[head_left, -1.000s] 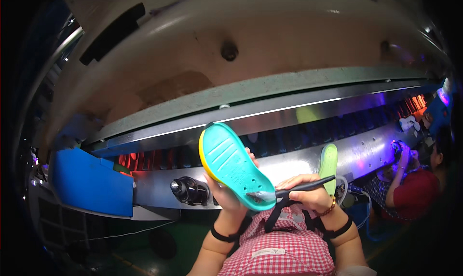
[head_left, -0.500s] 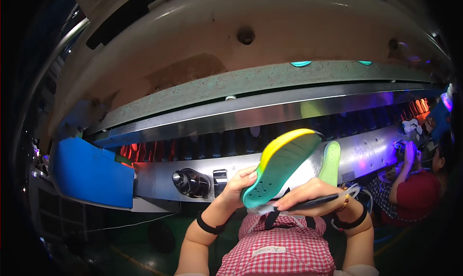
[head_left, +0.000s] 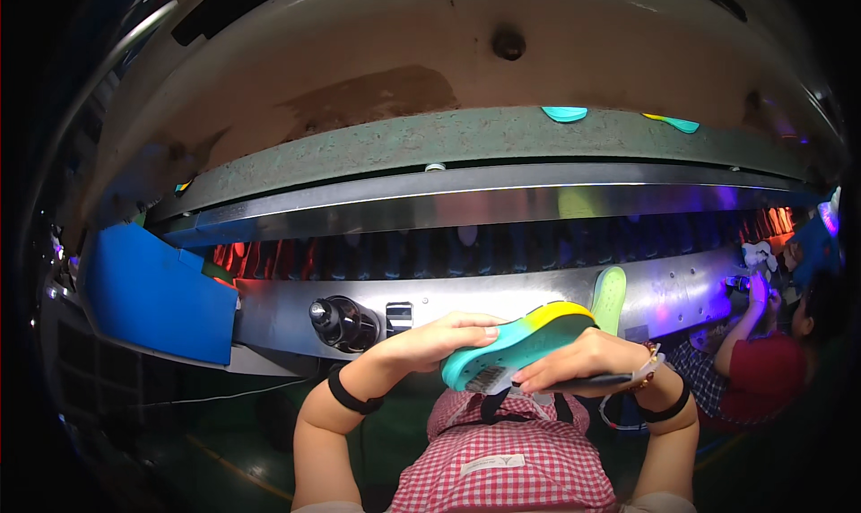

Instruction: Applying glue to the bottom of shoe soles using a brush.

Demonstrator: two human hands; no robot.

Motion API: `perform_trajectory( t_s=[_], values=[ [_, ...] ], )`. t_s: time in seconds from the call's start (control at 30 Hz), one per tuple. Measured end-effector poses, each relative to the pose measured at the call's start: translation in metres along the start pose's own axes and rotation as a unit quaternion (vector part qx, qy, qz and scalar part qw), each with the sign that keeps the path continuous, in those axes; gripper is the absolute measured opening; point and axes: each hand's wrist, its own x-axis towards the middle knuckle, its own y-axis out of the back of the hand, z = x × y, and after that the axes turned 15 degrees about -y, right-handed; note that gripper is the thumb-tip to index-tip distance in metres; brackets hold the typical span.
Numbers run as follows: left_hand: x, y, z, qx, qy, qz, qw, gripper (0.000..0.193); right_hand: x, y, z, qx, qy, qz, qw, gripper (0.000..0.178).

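Over the apron [head_left: 502, 450], left hand [head_left: 435, 341] curls round the teal-yellow sole [head_left: 520, 344], tilting it; right hand [head_left: 583, 365] pinches a brush [head_left: 574, 383] against its edge.

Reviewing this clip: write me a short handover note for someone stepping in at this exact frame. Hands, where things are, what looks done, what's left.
Left hand: holds the teal and yellow sole at its teal end, tilted nearly flat at chest height.
Right hand: rests against the sole's underside and holds a dark brush, bristles at the teal end.
Around: a green sole stands on the metal conveyor behind the hands; two more soles lie on the upper ledge; a blue bin sits to the left. A co-worker works on the right.
Done: cannot tell how much of the sole is brushed.
Left: probably finish brushing and set the sole on the conveyor.
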Motion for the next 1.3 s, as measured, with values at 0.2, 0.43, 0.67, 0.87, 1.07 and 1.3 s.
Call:
perform_trajectory(
  t_s=[0.2,0.43,0.67,0.87,1.07,1.3],
  values=[
    [-0.010,0.012,-0.002,-0.080,-0.025,0.031,0.996,0.049,-0.004,-0.001,0.021,0.039,0.031,0.084,0.995,0.024],
    [-0.031,0.018,-0.002,-0.092,-0.078,0.079,0.990,0.046,-0.011,-0.007,0.022,0.052,0.004,0.197,0.979,0.027],
    [-0.036,0.003,0.005,-0.007,-0.240,0.177,0.955,0.064,-0.015,-0.013,0.005,0.035,0.050,0.168,0.984,0.025],
    [0.021,0.000,-0.051,-0.388,-0.190,0.172,0.885,0.092,0.006,-0.025,0.027,0.122,-0.050,0.285,0.949,0.021],
    [0.033,-0.009,-0.067,-0.371,-0.251,0.252,0.858,0.090,0.030,-0.038,0.028,-0.015,0.012,0.370,0.929,0.019],
    [0.025,-0.004,-0.060,-0.385,-0.336,0.261,0.819,0.090,0.014,-0.031,0.012,-0.028,0.025,0.184,0.982,0.018]
  ],
)
